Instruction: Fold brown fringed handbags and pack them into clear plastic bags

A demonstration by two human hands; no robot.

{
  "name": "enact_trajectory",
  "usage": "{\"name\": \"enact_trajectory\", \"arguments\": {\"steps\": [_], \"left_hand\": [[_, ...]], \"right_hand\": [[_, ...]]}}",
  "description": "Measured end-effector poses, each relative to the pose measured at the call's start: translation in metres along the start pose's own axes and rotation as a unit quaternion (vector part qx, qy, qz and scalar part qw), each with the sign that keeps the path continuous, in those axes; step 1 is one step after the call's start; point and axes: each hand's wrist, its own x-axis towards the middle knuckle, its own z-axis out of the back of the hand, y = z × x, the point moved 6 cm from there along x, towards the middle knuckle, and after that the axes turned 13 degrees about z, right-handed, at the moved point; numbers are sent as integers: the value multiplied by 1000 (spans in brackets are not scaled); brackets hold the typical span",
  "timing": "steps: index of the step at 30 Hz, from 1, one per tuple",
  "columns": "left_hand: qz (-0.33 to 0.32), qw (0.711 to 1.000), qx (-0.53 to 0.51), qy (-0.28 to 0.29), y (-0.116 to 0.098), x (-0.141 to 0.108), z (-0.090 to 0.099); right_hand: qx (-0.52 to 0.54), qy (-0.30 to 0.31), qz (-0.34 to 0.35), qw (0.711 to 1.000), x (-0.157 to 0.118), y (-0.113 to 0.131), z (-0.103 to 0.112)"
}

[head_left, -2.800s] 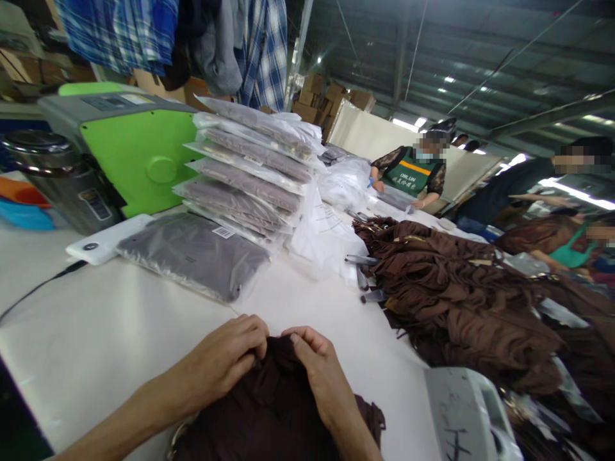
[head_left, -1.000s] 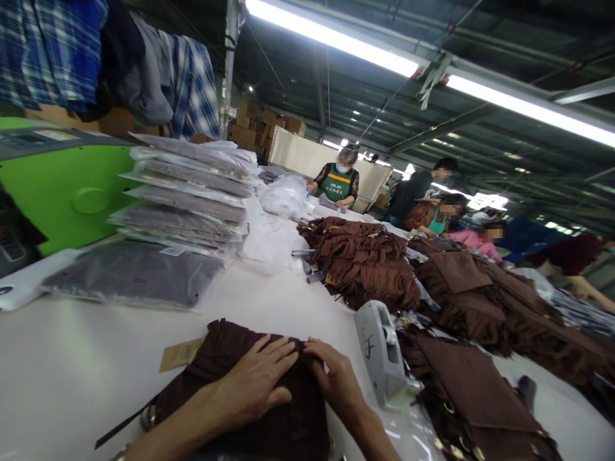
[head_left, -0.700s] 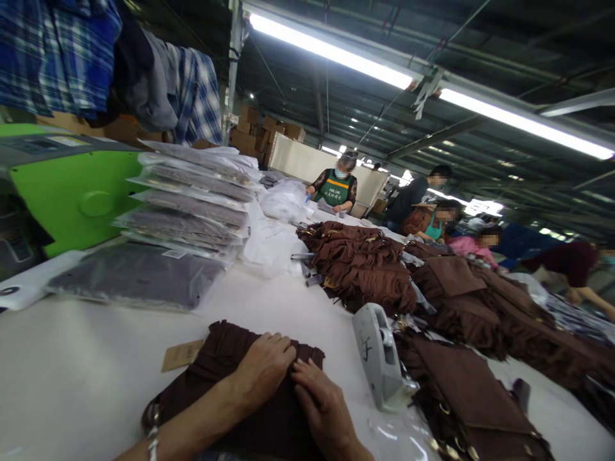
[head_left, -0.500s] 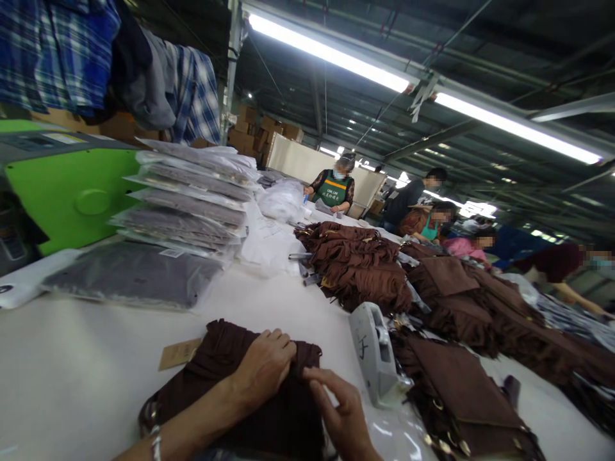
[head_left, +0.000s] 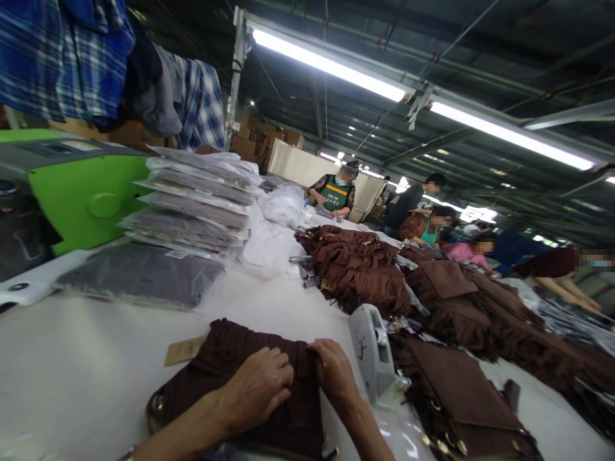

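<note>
Right hand (head_left: 334, 368) pinching brown cloth (head_left: 230, 349), left hand (head_left: 262, 387) curled on it, hold unclear; plastic bags (head_left: 199, 205) contain grey cloth (head_left: 139, 274).

Blue plaid cloth (head_left: 38, 64) hangs at upper left, above a green machine (head_left: 96, 208) with a flask (head_left: 22, 224) beside it. Cardboard boxes (head_left: 247, 142) are stacked farther back; lit tubes (head_left: 331, 64) run overhead. Across the worktop (head_left: 52, 365) is a person in a green apron (head_left: 335, 195).
</note>
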Motion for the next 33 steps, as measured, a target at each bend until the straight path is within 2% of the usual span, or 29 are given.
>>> {"name": "enact_trajectory", "arguments": {"steps": [4, 8, 12, 15, 18, 21, 24, 26, 30, 33], "left_hand": [[-3, 1000, -14, 2, 0, -3, -3], [1, 999, -38, 1, 0, -4, 3], [22, 996, -88, -25, 6, -2, 14], [43, 992, -110, -54, 12, 2, 20], [47, 994, -85, -57, 14, 8, 15], [56, 998, -43, -2, 12, 11, 3], [41, 995, -45, 75, 8, 6, -6], [30, 993, -56, 98, 6, -2, -5], [22, 993, -71, 97, 2, -22, 3], [12, 992, -88, 90, -3, -37, 14]], "right_hand": [[10, -22, -22, 999, 2, 0, 3], [26, -30, -23, 999, -5, 17, 0], [61, 20, 35, 997, -22, 53, 0], [73, 52, 60, 994, -30, 71, 15], [90, -11, -16, 996, -24, 59, 39], [111, -87, -119, 983, -11, 25, 46], [128, -106, -197, 966, -3, -4, 25], [141, -87, -227, 960, -5, -11, 3], [156, -16, -217, 963, -26, 5, -35], [126, 19, -167, 978, -52, 18, -47]]}}
